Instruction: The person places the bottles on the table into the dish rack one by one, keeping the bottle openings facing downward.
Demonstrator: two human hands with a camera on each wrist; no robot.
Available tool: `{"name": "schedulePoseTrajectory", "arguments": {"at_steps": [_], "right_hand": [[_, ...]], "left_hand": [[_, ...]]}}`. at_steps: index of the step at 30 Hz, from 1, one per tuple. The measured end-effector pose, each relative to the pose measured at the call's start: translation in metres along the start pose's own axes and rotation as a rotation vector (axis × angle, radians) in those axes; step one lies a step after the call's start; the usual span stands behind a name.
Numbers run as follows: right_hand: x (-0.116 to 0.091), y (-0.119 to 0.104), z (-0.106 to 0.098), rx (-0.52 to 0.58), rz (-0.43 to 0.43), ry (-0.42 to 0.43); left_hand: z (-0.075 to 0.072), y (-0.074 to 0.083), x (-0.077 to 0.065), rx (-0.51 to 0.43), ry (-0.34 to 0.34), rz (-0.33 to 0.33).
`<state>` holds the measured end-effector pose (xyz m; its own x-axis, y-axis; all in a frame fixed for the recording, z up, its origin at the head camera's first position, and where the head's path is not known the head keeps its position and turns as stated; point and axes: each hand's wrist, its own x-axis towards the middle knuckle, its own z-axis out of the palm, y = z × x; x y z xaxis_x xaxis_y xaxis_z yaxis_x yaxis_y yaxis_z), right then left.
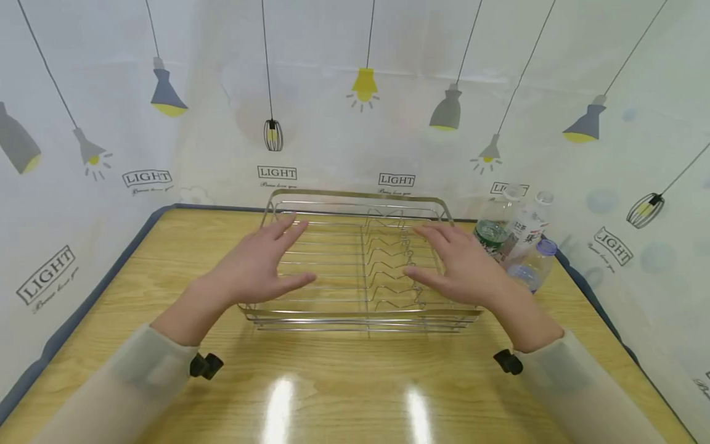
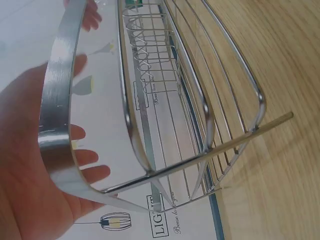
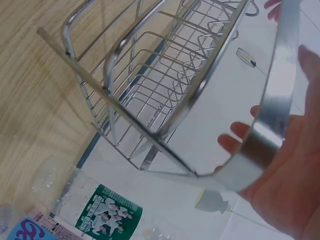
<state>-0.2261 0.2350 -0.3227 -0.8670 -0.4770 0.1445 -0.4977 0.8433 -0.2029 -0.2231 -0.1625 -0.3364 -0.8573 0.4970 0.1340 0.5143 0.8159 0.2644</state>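
Note:
A silver wire dish rack (image 1: 360, 315) with a flat metal rim and a row of zigzag plate dividers stands on the wooden table. Over its left end is my left hand (image 1: 252, 268), fingers extended and thumb apart, holding nothing. My right hand (image 1: 468, 268) mirrors it over the right end, also holding nothing. In the left wrist view, the rack's flat rim (image 2: 57, 95) passes in front of the left hand (image 2: 30, 150). The right wrist view likewise shows the rim (image 3: 282, 75) before the right hand (image 3: 290, 175). Whether either hand touches the metal, I cannot tell.
Several plastic bottles stand right of the rack, among them a green-labelled bottle (image 1: 490, 234), a white-labelled bottle (image 1: 522, 231) and a purple-capped bottle (image 1: 537, 266). Behind the table (image 1: 333, 376) hangs a white lamp-patterned cloth (image 1: 322, 61); dark blue trim (image 1: 119, 259) borders the tabletop.

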Motion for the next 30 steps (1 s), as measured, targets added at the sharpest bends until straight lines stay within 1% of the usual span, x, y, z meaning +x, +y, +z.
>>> {"name": "schedulePoseTrajectory", "arguments": {"at_steps": [3,6,10,14,16,18,21,25,30], "right_hand": [[-0.005,0.007,-0.004,0.065,0.008,0.087],[-0.012,0.018,-0.009,0.136,0.003,0.185],[-0.023,0.034,-0.017,0.208,-0.021,0.329],[-0.036,0.048,-0.029,0.257,-0.010,0.422],[-0.042,0.058,-0.035,0.268,0.017,0.451],[-0.048,0.070,-0.038,0.284,0.060,0.473],[-0.057,0.090,-0.042,0.292,0.160,0.470],[-0.072,0.115,-0.046,0.306,0.301,0.414],[-0.082,0.139,-0.047,0.342,0.423,0.330]], "left_hand": [[-0.002,0.001,0.001,-0.097,0.017,-0.007],[-0.003,0.001,0.001,-0.206,0.016,-0.013],[-0.003,0.003,-0.001,-0.352,0.014,0.012],[-0.002,0.005,-0.003,-0.485,-0.001,0.028],[-0.002,0.007,-0.003,-0.526,-0.007,0.034],[-0.001,0.011,-0.003,-0.552,-0.011,0.048],[-0.001,0.018,-0.004,-0.585,-0.012,0.072],[-0.001,0.029,-0.007,-0.628,-0.018,0.097],[-0.001,0.039,-0.009,-0.664,-0.038,0.110]]}}
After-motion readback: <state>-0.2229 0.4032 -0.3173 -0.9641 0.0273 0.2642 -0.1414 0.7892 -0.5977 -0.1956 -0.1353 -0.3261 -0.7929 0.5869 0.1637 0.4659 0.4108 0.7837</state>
